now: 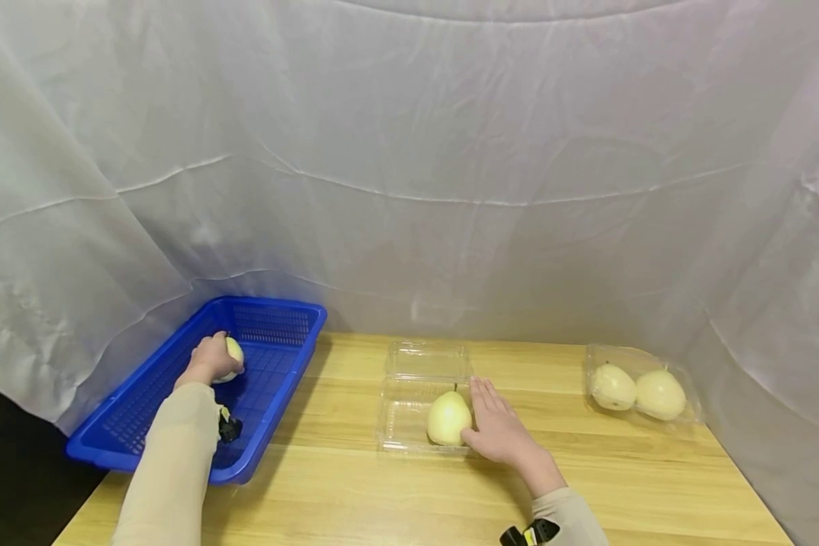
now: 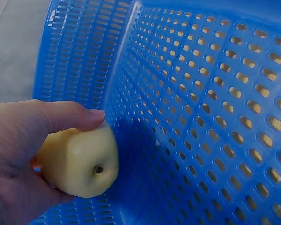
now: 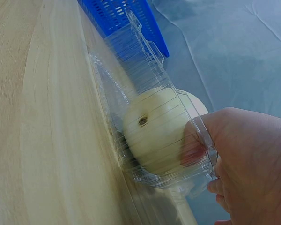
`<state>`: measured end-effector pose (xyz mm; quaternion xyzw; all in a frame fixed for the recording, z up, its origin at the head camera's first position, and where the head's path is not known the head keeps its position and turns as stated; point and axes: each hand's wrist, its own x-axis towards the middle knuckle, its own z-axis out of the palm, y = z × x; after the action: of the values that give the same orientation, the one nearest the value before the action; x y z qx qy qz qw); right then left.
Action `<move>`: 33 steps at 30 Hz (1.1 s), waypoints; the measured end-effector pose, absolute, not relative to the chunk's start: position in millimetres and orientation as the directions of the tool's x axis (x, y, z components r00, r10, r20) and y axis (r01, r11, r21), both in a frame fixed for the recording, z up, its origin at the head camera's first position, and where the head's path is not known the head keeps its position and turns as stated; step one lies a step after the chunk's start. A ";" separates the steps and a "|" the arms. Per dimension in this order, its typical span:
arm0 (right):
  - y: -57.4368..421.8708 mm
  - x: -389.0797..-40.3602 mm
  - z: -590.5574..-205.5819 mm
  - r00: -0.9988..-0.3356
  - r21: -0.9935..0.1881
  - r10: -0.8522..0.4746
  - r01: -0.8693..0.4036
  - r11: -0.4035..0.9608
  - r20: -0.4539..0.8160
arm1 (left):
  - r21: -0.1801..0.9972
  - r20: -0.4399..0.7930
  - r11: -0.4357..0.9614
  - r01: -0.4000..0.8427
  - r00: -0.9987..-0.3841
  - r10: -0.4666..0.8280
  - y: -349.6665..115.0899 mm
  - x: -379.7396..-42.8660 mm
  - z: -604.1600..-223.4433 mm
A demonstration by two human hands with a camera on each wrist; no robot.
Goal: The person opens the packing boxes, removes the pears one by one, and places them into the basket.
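In the head view, my left hand is inside the blue basket and grips a pale yellow pear. The left wrist view shows thumb and fingers round this pear, its dimpled end facing the basket floor. My right hand holds the right wall of a clear plastic clamshell container, whose lid lies back, away from me. Another pear sits in its right half, stem up. In the right wrist view, the thumb reaches over the rim against that pear, with the other fingers outside the wall.
The blue basket stands at the table's left end. A second clear container with two pears lies at the right rear of the wooden table. Grey-white cloth hangs behind and at both sides.
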<state>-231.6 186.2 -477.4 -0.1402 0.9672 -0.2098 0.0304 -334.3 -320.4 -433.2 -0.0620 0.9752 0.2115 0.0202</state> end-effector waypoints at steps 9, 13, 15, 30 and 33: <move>185.5 -231.4 -476.7 -0.960 -0.432 -0.280 -0.253 0.866 0.001 | 0.409 -0.077 0.903 -0.132 -0.991 -0.110 -321.6 -337.2 -435.4; 185.5 -231.5 -476.5 -0.960 -0.430 -0.281 -0.256 0.866 0.004 | 0.405 -0.076 0.906 -0.126 -0.992 -0.104 -320.5 -337.1 -434.9; 185.4 -231.4 -476.4 -0.959 -0.430 -0.282 -0.258 0.865 0.008 | 0.401 -0.074 0.908 -0.120 -0.992 -0.098 -320.0 -337.0 -434.6; 185.1 -231.8 -474.2 -0.959 -0.436 -0.283 -0.252 0.864 -0.006 | 0.401 -0.069 0.910 -0.106 -0.994 -0.085 -320.0 -338.4 -436.4; 185.1 -231.6 -474.0 -0.959 -0.443 -0.283 -0.251 0.861 -0.006 | 0.400 -0.072 0.910 -0.108 -0.994 -0.086 -319.2 -338.2 -435.5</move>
<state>-231.6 185.1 -474.0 -0.1384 0.9639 -0.2248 0.0355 -338.2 -319.2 -435.5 -0.0495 0.9770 0.2058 0.0263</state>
